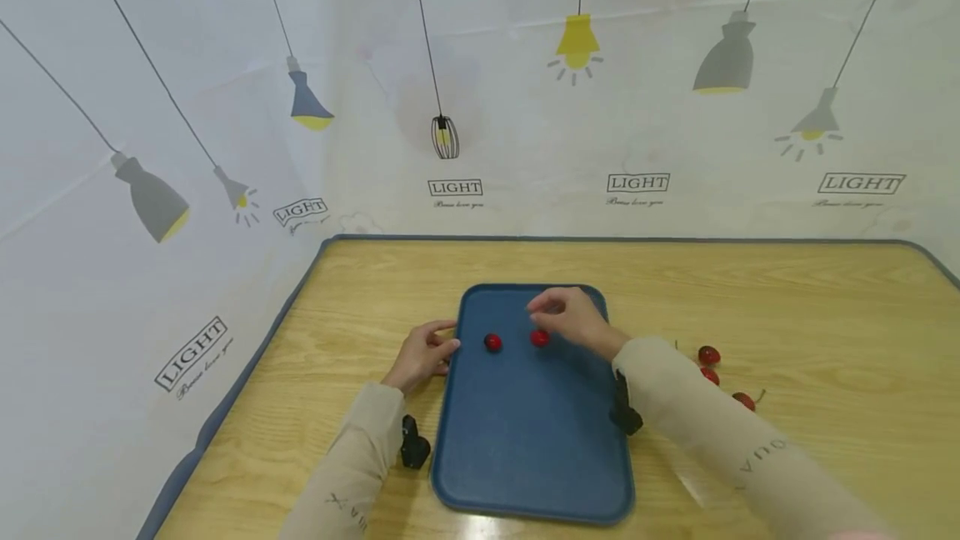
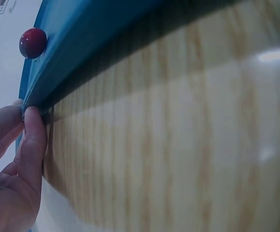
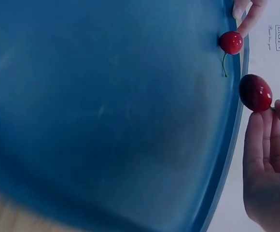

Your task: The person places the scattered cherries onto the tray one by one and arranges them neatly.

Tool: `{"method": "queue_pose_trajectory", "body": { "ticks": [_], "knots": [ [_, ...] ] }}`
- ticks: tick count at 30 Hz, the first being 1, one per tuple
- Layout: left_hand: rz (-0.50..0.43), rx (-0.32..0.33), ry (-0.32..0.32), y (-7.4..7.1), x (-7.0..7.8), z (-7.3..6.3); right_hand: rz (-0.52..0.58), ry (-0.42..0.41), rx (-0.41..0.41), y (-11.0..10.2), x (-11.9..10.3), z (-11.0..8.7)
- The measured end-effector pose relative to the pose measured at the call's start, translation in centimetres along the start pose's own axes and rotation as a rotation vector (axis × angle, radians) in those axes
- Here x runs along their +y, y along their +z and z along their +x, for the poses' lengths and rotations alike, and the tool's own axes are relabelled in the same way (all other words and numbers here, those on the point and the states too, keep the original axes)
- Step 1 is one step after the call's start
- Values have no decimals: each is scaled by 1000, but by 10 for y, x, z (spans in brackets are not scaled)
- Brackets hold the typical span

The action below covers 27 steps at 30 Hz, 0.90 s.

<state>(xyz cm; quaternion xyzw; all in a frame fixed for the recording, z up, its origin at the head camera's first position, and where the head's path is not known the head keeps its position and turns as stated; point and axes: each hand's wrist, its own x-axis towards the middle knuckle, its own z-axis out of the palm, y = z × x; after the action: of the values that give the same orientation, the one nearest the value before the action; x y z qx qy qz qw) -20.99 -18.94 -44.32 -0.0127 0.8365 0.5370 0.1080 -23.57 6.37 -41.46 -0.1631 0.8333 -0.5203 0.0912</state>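
A blue tray (image 1: 525,440) lies on the wooden table. My left hand (image 1: 420,357) pinches its left rim between thumb and finger, as the left wrist view shows. Over the upper part of the tray, my right hand (image 1: 573,319) holds a red cherry (image 3: 256,93) by its stem, between thumb and fingers. The cherry hangs just below the fingertips. Another cherry (image 1: 492,342) rests on the tray near the left rim; its green stem is visible in the right wrist view.
Right of the tray, several cherries (image 1: 708,355) lie on the table (image 1: 825,340), partly hidden by the right sleeve (image 1: 720,432). A white sheet (image 1: 525,148) printed with lamps stands behind the table and along its left side.
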Motion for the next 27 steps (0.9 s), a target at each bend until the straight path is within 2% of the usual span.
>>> {"method": "queue_pose_trajectory", "body": {
  "ticks": [5,10,27],
  "knots": [
    [-3,2,-11,0,1,0,57,109,7,9,1,7],
    [-6,3,-6,0,0,0,100,178,5,17,5,12],
    [-10,-13,-12,0,-1,1,144,231,7,29,10,23]
  ]
}}
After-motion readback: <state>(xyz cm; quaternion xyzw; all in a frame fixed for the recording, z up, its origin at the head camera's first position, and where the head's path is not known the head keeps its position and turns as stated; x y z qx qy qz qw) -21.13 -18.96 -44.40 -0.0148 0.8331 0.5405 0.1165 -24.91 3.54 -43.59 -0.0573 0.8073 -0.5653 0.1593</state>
